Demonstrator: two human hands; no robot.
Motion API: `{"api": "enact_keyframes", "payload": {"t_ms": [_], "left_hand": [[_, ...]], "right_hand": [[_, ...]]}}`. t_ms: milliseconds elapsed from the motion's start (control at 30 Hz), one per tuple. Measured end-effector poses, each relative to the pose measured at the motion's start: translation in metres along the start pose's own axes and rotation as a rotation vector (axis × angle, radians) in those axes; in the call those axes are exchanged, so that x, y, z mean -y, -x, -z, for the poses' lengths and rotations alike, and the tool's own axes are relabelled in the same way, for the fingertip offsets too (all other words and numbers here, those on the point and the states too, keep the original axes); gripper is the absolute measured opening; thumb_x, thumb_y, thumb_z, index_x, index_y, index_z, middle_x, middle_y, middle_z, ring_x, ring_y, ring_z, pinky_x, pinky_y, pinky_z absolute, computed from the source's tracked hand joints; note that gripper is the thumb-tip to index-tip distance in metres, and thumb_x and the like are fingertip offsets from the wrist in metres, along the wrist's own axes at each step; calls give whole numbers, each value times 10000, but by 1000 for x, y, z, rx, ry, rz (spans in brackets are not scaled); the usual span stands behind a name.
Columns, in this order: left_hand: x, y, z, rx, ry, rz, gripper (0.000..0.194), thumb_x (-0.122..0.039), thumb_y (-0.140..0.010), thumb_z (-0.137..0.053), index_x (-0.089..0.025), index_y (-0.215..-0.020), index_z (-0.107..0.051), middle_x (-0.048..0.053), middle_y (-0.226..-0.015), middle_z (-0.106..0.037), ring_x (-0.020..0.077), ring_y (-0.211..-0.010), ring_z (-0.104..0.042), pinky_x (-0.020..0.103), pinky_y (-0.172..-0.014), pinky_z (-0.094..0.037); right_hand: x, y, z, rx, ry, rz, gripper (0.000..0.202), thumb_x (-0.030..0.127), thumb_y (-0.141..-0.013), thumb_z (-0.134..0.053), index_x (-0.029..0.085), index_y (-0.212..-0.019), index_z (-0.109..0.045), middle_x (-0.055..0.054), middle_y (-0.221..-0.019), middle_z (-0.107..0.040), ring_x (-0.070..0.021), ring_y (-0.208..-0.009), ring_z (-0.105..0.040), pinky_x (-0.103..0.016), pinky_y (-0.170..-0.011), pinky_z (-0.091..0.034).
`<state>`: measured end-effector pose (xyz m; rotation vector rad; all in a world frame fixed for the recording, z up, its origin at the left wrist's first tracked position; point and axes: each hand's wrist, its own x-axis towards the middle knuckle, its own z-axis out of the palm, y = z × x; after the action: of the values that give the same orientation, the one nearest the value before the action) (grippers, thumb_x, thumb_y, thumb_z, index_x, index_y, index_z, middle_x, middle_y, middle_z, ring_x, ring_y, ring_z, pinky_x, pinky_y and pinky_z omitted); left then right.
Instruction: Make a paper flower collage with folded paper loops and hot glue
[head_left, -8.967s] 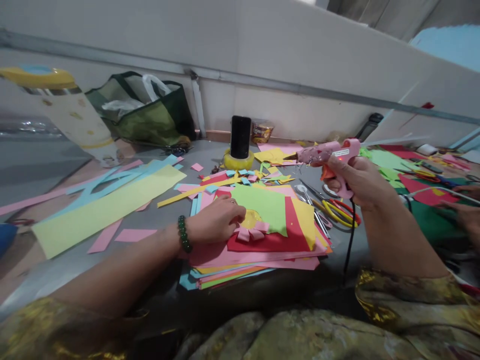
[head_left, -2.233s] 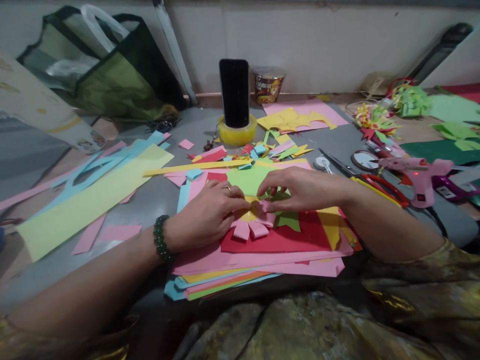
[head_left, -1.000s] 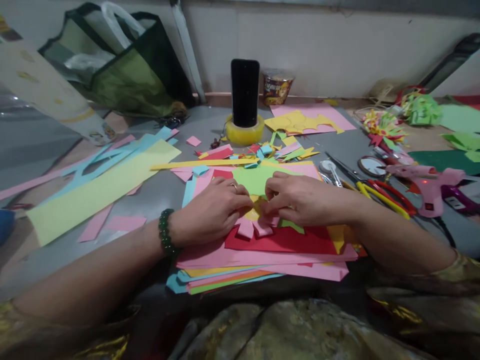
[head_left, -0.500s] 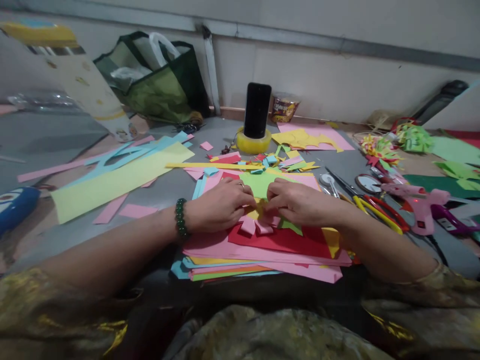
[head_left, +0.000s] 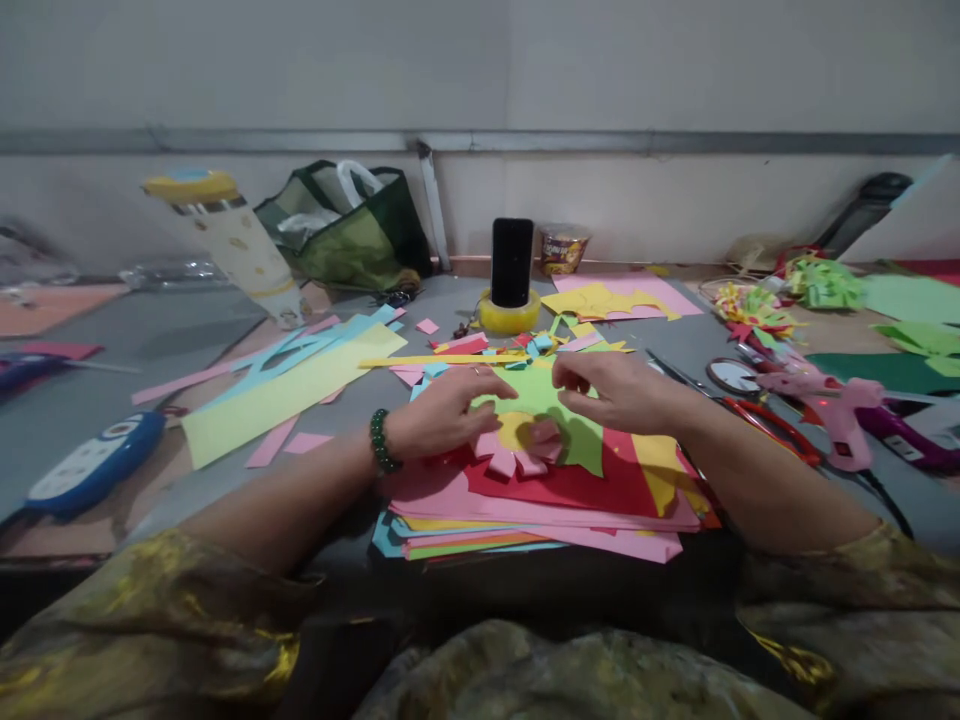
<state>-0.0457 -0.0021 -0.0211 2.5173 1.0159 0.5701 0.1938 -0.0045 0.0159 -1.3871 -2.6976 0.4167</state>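
Observation:
A paper flower with a yellow centre (head_left: 516, 430) and pink petals (head_left: 501, 463) lies on green paper (head_left: 589, 440) and red paper (head_left: 600, 488). Beneath them is a stack of coloured sheets (head_left: 540, 512). My left hand (head_left: 448, 405) is at the flower's upper left, thumb and fingers apart, holding nothing. Over the green paper, to the flower's upper right, my right hand (head_left: 611, 388) has its fingers bent, with a gap between thumb and forefinger and nothing between them.
A phone (head_left: 512, 262) stands on a yellow tape roll (head_left: 510, 312) behind paper scraps. On the right are red-handled scissors (head_left: 772, 430) and a pink glue gun (head_left: 847, 415). Cut strips (head_left: 300, 395), a blue tool (head_left: 97, 465), a tumbler (head_left: 244, 245) and a green bag (head_left: 360, 235) are left.
Both hands have lifted off the flower and moved apart, uncovering its yellow centre and petals. The camera view has tilted up and turned left.

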Motion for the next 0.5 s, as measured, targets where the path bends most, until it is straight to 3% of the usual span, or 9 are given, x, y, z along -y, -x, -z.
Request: {"api": "enact_keyframes", "payload": {"t_ms": [100, 167, 233, 367, 500], "left_hand": [[9, -2, 3, -150, 67, 94, 330, -216, -873, -448, -170, -1050, -722, 75, -1045, -767, 205, -948, -682, 313, -857, -527], [15, -4, 2, -175, 90, 139, 328, -240, -859, -457, -154, -1029, -724, 85, -1014, -772, 208, -923, -686, 312, -833, -536], [20, -6, 1, -177, 115, 179, 320, -257, -840, -480, -147, -1015, -725, 91, -1000, -772, 207, -896, -685, 309, -803, -539], [20, -8, -2, -144, 234, 203, 320, -339, -830, -551, -161, -1042, -712, 85, -1003, -756, 190, -840, -663, 292, -736, -531], [7, -7, -4, -30, 498, 204, 431, -431, -760, -682, -164, -1099, -687, 67, -961, -721, 181, -823, -642, 284, -728, -519]], "right_hand": [[7, 0, -2, 99, 0, -179, 228, 404, -891, -591, 186, -957, -596, -55, -842, -669, -179, -694, -538, -281, -594, -333], [11, -4, -10, 138, -37, -203, 246, 398, -834, -663, 199, -936, -560, -50, -858, -671, -181, -716, -550, -274, -593, -335], [12, -9, -20, 129, -110, -216, 225, 286, -787, -689, 209, -922, -527, -31, -844, -660, -173, -716, -558, -265, -585, -338], [4, -15, -29, -43, -343, -129, 234, 112, -727, -617, 222, -860, -459, 25, -741, -595, -135, -657, -537, -248, -576, -367], [0, -14, -28, -300, -573, 139, 210, 129, -735, -557, 222, -897, -460, 48, -718, -567, -113, -627, -532, -247, -595, -421]]}}
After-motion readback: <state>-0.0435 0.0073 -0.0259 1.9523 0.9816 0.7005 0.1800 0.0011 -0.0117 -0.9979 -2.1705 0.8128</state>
